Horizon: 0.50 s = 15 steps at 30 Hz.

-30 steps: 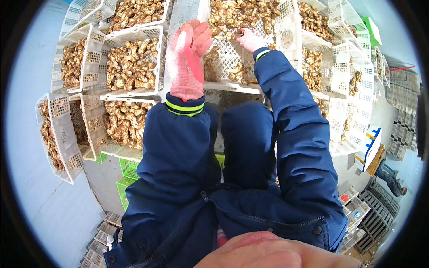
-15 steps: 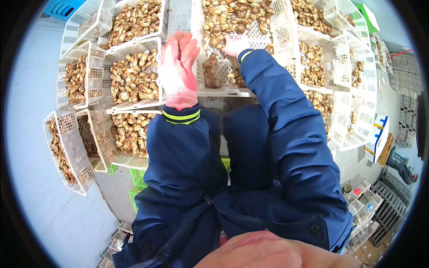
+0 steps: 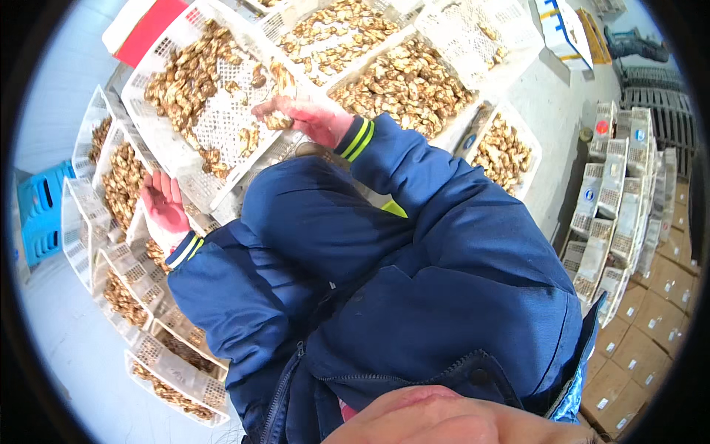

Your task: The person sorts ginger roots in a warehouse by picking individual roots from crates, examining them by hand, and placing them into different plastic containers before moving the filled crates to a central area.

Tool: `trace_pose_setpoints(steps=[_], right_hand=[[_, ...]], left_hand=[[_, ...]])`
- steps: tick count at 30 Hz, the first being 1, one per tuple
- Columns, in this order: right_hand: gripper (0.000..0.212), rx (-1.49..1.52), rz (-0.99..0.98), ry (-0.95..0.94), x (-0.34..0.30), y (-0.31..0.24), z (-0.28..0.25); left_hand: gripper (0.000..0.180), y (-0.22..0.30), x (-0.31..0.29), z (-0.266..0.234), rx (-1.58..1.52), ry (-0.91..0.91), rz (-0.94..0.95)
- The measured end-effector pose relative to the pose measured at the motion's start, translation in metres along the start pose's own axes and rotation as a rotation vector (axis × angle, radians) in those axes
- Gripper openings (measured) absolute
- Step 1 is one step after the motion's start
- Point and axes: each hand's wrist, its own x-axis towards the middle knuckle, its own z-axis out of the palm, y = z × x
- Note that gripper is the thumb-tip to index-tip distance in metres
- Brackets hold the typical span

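In front of me and to the left, a wide white perforated crate (image 3: 138, 92) holds a heap of lumpy golden-brown pieces (image 3: 194, 63), their exact kind unclear to me. Bare mesh shows through among them. My right hand (image 3: 316, 118), in a pink-and-white glove, is over the crate's near right corner. Its fingers are closed on a pale brown lumpy piece (image 3: 277, 121). Off the crate's near left side is my left hand (image 3: 164, 203), gloved alike, fingers spread and nothing in it. Below it are smaller filled crates.
More white crates of such pieces (image 3: 403, 85) stand ahead and right; others (image 3: 140, 285) line the left. A red-and-white box (image 3: 144, 33) is behind the wide crate. Blue crates (image 3: 44, 211) lie far left, stacked crates (image 3: 610, 200) and cardboard boxes (image 3: 629, 362) far right.
My view has swung to the right. My right hand, earlier down among the pieces, is now raised at the crate's corner with one. My left hand has moved lower left, staying empty.
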Motion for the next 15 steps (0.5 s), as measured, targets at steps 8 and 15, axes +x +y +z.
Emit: trace_pose_setpoints(steps=[8,15], right_hand=[[0.044,-0.294,0.397,0.508,-0.139,0.02,-0.127],[0.052,-0.826,0.5,0.692,-0.231,0.042,-0.236]], left_hand=[[0.03,0.017,0.015,-0.035,-0.045,-0.406,-0.061],[0.032,-0.007,0.017,-0.01,0.133,-0.191,-0.076]])
